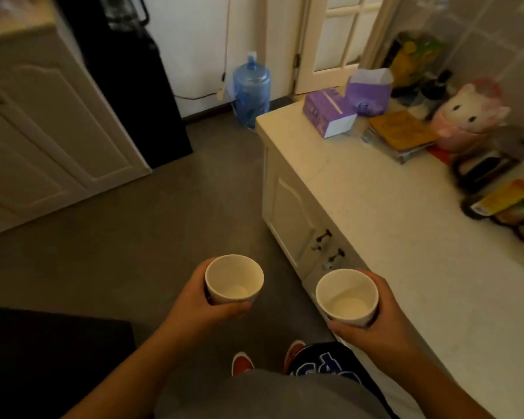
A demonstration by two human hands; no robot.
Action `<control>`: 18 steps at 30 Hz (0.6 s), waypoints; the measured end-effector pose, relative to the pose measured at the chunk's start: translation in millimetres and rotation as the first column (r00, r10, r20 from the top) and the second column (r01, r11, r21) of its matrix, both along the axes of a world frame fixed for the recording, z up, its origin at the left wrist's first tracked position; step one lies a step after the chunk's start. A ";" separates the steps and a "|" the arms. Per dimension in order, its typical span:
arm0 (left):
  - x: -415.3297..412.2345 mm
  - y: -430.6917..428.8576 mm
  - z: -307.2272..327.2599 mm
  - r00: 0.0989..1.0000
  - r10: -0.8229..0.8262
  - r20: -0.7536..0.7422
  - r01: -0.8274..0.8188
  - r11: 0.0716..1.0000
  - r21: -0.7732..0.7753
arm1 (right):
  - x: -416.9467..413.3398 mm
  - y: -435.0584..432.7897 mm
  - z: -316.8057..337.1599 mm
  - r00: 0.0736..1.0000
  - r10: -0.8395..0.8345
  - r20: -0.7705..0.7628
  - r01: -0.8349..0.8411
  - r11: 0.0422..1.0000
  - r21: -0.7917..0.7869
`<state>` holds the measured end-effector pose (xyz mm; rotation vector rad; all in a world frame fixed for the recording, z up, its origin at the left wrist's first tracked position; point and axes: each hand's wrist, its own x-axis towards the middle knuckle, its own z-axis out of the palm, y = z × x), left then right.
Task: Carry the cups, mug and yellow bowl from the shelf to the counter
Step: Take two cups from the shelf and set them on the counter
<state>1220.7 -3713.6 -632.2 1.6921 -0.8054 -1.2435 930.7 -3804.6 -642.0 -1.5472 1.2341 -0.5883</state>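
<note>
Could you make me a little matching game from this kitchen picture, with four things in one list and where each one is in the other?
Things:
1. left cup
2. right cup
3. water jug
4. purple box

Places:
A. on the floor by the wall
B. on the counter
C. in the right hand
D. in the left hand

Pairs: 1-D, 2-C, 3-A, 4-B

Two white cups are in view, one per hand. Two purple boxes sit on the counter. One blue water jug stands on the floor.
</note>
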 end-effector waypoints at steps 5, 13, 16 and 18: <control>-3.3 -97.2 -8.9 0.981 -0.179 -0.074 0.177 0.984 -0.032 | -15.7 -35.1 -0.4 0.983 -0.186 -0.007 0.186 0.982 -0.024; -38.7 -234.8 -4.8 0.912 -0.406 -0.057 0.403 0.914 -0.055 | -39.5 -107.2 0.8 0.914 -0.405 -0.009 0.403 0.911 -0.090; -49.1 -275.3 1.5 0.886 -0.463 -0.012 0.461 0.884 -0.077 | -42.1 -134.7 3.5 0.899 -0.438 -0.010 0.436 0.895 -0.093; -57.9 -297.3 4.5 0.878 -0.479 0.022 0.479 0.874 -0.085 | -44.7 -148.7 1.4 0.891 -0.455 -0.015 0.451 0.886 -0.105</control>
